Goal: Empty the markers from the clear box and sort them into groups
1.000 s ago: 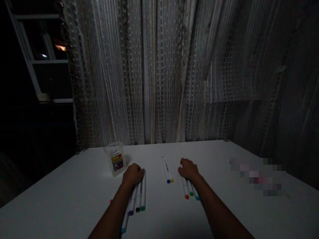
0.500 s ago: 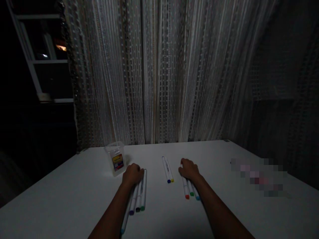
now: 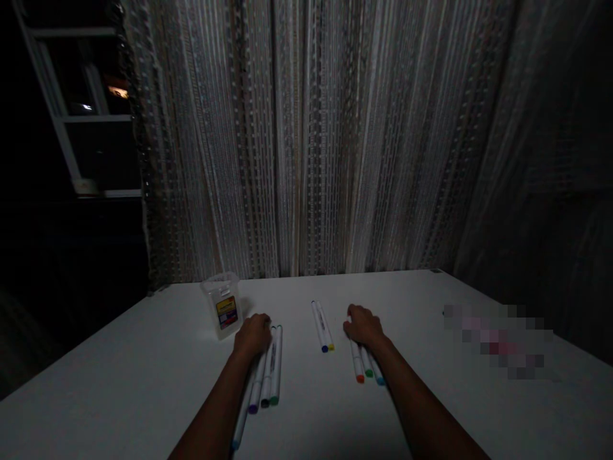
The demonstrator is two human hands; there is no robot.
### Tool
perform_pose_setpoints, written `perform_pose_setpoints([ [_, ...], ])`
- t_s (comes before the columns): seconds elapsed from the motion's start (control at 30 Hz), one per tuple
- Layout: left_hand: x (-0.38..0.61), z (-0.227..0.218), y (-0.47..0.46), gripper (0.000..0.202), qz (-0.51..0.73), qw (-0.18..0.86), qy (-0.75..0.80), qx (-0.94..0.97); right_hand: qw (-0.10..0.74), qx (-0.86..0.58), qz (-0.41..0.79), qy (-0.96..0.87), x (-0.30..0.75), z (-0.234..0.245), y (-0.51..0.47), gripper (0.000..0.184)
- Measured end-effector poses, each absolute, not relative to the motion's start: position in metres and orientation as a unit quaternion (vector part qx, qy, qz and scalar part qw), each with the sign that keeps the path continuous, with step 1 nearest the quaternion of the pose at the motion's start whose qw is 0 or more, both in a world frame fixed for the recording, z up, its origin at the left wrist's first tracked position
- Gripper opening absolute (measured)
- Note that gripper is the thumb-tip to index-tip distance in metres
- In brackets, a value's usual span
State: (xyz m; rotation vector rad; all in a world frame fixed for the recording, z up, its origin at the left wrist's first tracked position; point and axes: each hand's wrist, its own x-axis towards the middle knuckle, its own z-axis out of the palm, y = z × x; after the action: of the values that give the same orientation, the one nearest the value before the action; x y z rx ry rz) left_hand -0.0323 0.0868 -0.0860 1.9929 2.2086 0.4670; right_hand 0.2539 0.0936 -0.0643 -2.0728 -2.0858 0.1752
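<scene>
My left hand (image 3: 253, 333) is curled over the far ends of a row of white markers on the left. The green-ended marker (image 3: 276, 365) and the black-ended marker (image 3: 268, 377) show past its fingers. A purple-ended marker (image 3: 255, 391) and a light blue-ended one (image 3: 240, 421) run out under the wrist and forearm. On the right, my right hand (image 3: 364, 326) is closed over the far ends of an orange-ended marker (image 3: 357, 363), a green-ended one (image 3: 366, 363) and a blue-ended one (image 3: 377, 369). Its fingertips are partly hidden.
Between the hands lie a blue-ended marker (image 3: 319, 327) and a yellow-ended marker (image 3: 326, 327). A clear plastic container (image 3: 221, 308) with a label stands beyond my left hand on the white table (image 3: 306, 409). A blurred-out item (image 3: 498, 345) lies at right. Curtains (image 3: 306, 140) hang behind.
My left hand has shifted slightly left, uncovering the far ends of the green-ended and black-ended markers. My right hand and the markers look unmoved.
</scene>
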Motion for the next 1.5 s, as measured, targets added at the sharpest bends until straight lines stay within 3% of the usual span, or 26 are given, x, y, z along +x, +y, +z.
perform_pose_setpoints([
  [0.73, -0.033, -0.085, 0.088, 0.042, 0.172, 0.078, 0.736, 0.65, 0.097, -0.703, 0.066, -0.702, 0.253, -0.06, 0.09, 0.029],
  [1.1, -0.028, -0.08, 0.082, 0.034, 0.182, 0.083, 0.731, 0.652, 0.097, -0.703, 0.066, -0.702, 0.253, -0.061, 0.09, 0.029],
  [1.5, -0.009, -0.085, 0.076, 0.041, 0.181, 0.11, 0.629, 0.748, 0.099, -0.7, 0.055, -0.705, 0.253, -0.063, 0.091, 0.03],
])
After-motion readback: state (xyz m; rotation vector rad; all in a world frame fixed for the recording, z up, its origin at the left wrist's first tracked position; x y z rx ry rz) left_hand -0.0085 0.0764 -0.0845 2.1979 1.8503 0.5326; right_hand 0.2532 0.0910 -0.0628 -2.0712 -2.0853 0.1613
